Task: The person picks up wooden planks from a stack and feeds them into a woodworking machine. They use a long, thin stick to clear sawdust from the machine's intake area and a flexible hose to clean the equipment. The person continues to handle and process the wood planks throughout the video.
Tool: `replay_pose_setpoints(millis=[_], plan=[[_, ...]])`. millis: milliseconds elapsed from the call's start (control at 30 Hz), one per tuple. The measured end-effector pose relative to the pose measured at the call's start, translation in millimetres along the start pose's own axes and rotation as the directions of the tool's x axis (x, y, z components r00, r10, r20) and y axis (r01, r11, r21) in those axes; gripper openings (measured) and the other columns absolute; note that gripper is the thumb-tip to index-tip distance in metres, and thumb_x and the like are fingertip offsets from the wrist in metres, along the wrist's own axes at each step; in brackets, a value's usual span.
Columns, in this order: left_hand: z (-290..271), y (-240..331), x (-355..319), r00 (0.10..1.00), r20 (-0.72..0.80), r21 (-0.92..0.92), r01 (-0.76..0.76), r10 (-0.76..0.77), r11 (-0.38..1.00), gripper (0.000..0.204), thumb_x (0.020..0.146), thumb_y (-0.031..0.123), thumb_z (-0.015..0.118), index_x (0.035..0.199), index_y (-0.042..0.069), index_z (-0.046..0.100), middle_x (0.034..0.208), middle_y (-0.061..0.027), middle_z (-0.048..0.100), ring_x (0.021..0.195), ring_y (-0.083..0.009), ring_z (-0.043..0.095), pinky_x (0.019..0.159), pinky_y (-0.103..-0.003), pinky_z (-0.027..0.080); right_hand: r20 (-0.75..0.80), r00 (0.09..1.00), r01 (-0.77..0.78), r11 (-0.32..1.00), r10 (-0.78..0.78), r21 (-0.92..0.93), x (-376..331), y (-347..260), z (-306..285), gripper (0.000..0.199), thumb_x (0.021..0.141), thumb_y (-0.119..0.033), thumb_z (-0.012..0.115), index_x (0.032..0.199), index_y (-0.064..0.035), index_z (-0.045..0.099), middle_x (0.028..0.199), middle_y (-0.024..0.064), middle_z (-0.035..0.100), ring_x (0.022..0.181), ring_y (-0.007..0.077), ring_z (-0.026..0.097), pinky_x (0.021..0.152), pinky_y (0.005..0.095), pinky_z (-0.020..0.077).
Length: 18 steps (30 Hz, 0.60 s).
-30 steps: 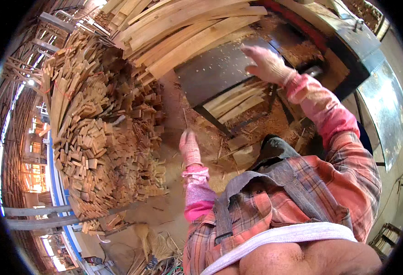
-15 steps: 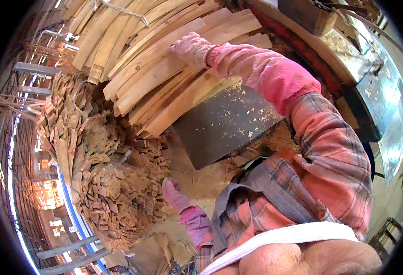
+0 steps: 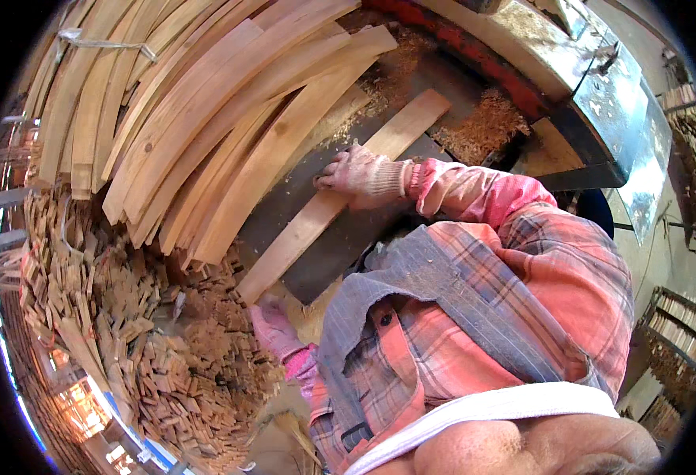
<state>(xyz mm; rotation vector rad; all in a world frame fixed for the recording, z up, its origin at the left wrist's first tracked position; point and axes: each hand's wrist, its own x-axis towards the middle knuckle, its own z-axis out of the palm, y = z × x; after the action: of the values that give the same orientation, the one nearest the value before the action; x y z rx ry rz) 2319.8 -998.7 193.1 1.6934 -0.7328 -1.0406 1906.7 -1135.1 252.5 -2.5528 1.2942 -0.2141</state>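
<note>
"Surface and room?"
"Dark metal tabletop [image 3: 330,260] bore wood shavings [image 3: 486,123]; plank stack [image 3: 197,131] and offcut pile [image 3: 213,336] stood leftward."
"Board?"
"Single pale board [image 3: 299,235] slanted across the tabletop, grasped mid-length under the gloved right hand [image 3: 360,172]; gloved left hand [image 3: 275,326] sat by its near end, grip indeterminable."

Tan board [image 3: 296,244]; orange shirt [image 3: 455,348] (plaid).
</note>
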Motion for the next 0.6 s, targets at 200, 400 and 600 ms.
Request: replay_pose_setpoints(millis=[200,400,600], plan=[[3,23,29,0.982,-0.126,0.314,-0.094,0.140,0.945,0.055,0.098,0.041,0.053,0.122,-0.007,0.063,0.121,-0.0219,0.067,0.111,-0.0308,0.063,0.100,-0.041,0.046,-0.094,0.985,-0.130,0.978,0.146,0.161,-2,25,21,0.040,0.083,-0.041,0.070,0.112,-0.0136,0.070,0.106,0.0073,0.069,0.105,0.0304,0.063,0.092,0.0493,0.0473],[81,37,-8,0.796,0.469,0.678,-0.602,0.383,0.422,0.054,0.085,0.031,0.071,0.129,0.001,0.064,0.123,-0.0197,0.068,0.114,-0.0359,0.064,0.102,-0.044,0.048,-0.348,0.929,-0.194,0.969,0.130,-0.156,-25,140,39,0.016,0.071,-0.024,0.071,0.082,-0.0137,0.068,0.083,0.0117,0.065,0.084,0.0349,0.063,0.071,0.0482,0.0519],[191,48,-42,0.578,0.725,0.563,-0.811,0.373,0.162,0.068,0.073,0.046,0.073,0.124,0.003,0.059,0.108,-0.0164,0.062,0.106,-0.0384,0.060,0.091,-0.054,0.047,-0.490,0.815,-0.448,0.872,0.308,-0.197,-69,184,11,0.023,0.088,-0.024,0.065,0.106,-0.0109,0.069,0.103,0.0155,0.066,0.102,0.0389,0.059,0.085,0.0522,0.0477]])
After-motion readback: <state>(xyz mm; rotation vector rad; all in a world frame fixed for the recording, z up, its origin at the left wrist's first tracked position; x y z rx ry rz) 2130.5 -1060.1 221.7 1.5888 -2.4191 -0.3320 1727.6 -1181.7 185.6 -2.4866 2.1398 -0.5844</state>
